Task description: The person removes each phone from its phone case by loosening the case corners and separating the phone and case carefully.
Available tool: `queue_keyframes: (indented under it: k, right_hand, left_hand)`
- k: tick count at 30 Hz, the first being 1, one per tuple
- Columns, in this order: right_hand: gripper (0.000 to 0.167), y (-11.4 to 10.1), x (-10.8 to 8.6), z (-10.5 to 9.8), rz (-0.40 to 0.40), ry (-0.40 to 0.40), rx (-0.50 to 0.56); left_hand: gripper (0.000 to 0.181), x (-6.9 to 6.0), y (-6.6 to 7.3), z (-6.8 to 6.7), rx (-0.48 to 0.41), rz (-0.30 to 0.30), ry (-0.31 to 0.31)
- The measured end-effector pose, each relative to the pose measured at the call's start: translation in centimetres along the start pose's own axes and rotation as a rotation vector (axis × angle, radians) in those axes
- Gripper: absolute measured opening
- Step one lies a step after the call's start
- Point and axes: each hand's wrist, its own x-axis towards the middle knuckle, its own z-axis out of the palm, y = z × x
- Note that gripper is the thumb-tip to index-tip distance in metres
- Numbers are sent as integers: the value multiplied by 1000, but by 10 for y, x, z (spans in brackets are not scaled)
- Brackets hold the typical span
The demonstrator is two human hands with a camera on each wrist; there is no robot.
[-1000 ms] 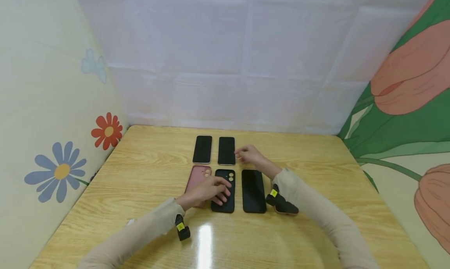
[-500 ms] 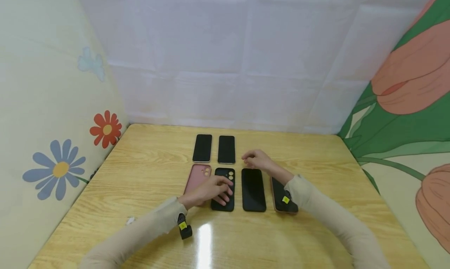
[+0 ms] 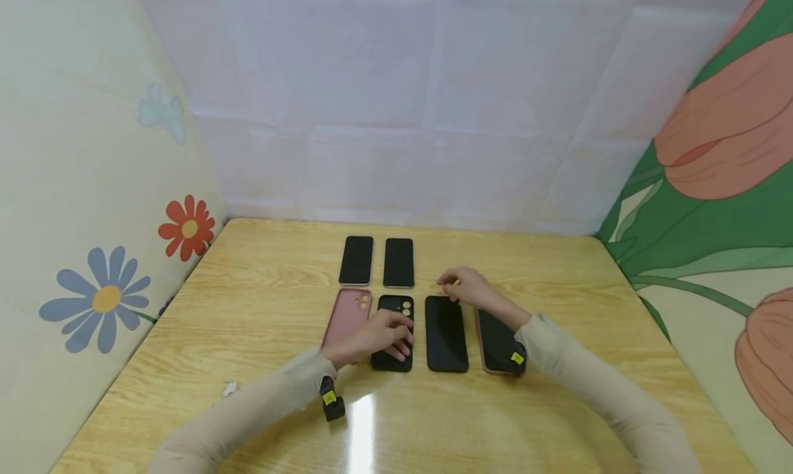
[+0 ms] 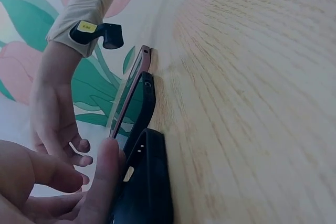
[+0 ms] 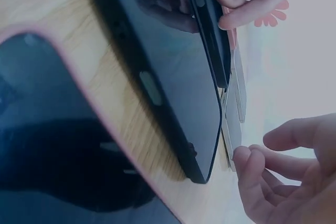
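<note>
My left hand (image 3: 376, 335) hovers over or lightly touches an empty black phone case (image 3: 390, 303), its fingers loosely bent; contact is unclear. Left of it lies a pink phone case (image 3: 348, 314), partly hidden by that hand. My right hand (image 3: 469, 288), fingers loosely curled around nothing, is above the far end of a smartphone in a black case (image 3: 446, 336). In the right wrist view, a gap shows between the right hand (image 5: 294, 169) and that phone. A smartphone in a pink case (image 3: 498, 340) lies under the right wrist, partly covered.
Two bare smartphones lie side by side farther back, the left one (image 3: 356, 261) and the right one (image 3: 399, 262). A small white scrap (image 3: 230, 389) is on the wooden table (image 3: 266, 309) near the left forearm. Fabric walls stand behind and at both sides.
My right hand has moved right, from beside the right bare smartphone to above the black-cased one. The left hand has shifted very slightly right. The phones and cases stay put.
</note>
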Motion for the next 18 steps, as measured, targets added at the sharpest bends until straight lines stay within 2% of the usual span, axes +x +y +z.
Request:
queue_keyframes:
  k: [5,13,18]
  right_hand:
    - [25,0,-5,-3,-45,-12,-121]
    - [25,6,-11,-5,-111,-18,-143]
    - [26,10,-14,-6,-132,-6,-201]
  left_hand:
    - [35,0,2,2,-3,-5,6]
    - [36,3,2,6,-41,-22,11]
    - [39,5,3,10,-22,-6,13]
